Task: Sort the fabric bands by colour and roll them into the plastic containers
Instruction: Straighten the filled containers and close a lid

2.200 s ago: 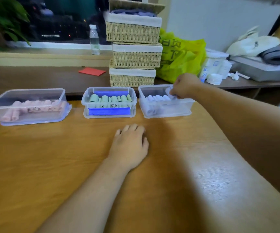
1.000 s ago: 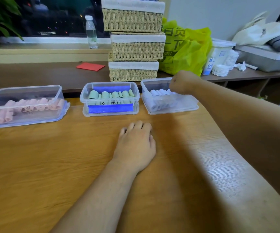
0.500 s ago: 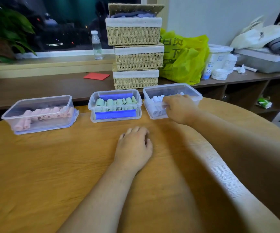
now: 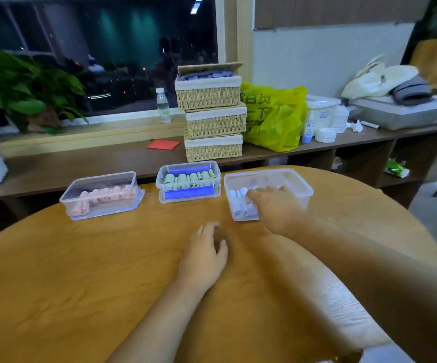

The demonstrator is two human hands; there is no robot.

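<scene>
The left hand point(image 4: 203, 258) lies palm down on the worktop point(image 4: 81, 284) near the middle, fingers relaxed and pointing to the far side, thumb spread a little to the right, its bare forearm running back to the near edge. The right hand point(image 4: 277, 209) is stretched farther out and just to the right, back upward, its bare forearm coming in slantwise from the near right. Its fingers point(image 4: 272, 190) reach forward and are blurred, so whether they hold anything cannot be told.
</scene>
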